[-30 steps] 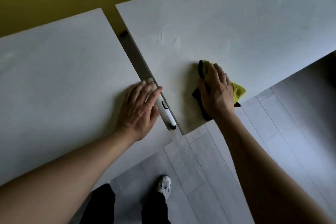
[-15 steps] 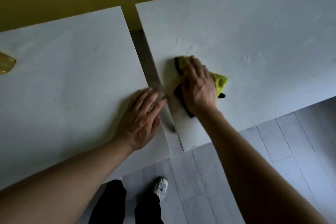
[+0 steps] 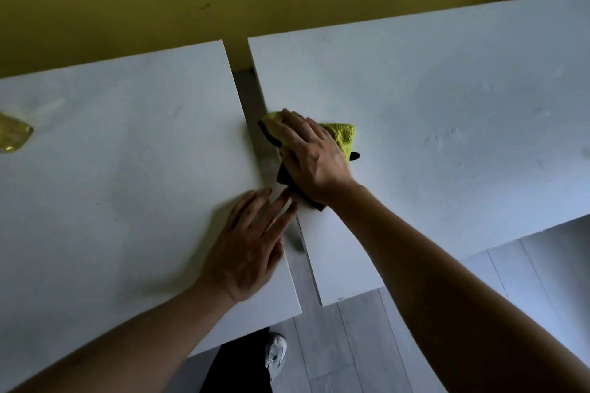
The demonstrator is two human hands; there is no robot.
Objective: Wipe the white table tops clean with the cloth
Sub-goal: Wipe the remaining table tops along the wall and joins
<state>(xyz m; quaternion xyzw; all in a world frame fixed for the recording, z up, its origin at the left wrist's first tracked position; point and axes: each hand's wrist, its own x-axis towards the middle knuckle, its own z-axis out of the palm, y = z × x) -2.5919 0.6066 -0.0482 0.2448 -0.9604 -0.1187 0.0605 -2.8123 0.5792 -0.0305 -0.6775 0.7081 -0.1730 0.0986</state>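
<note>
Two white desks (image 3: 111, 169) (image 3: 447, 137) are seen side by side, parted by a narrow gap. One yellow and black cloth (image 3: 341, 135) is pressed flat at the left edge of the right desk by the right hand (image 3: 311, 158), fingers straight and held together. The left hand (image 3: 252, 244) is laid flat, fingers spread, at the right edge of the left desk. One shoe (image 3: 276, 352) is seen below.

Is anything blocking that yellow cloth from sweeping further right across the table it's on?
Nothing visible. The cloth lies under the right hand at the right table top's left edge, with bare surface beyond.
</note>
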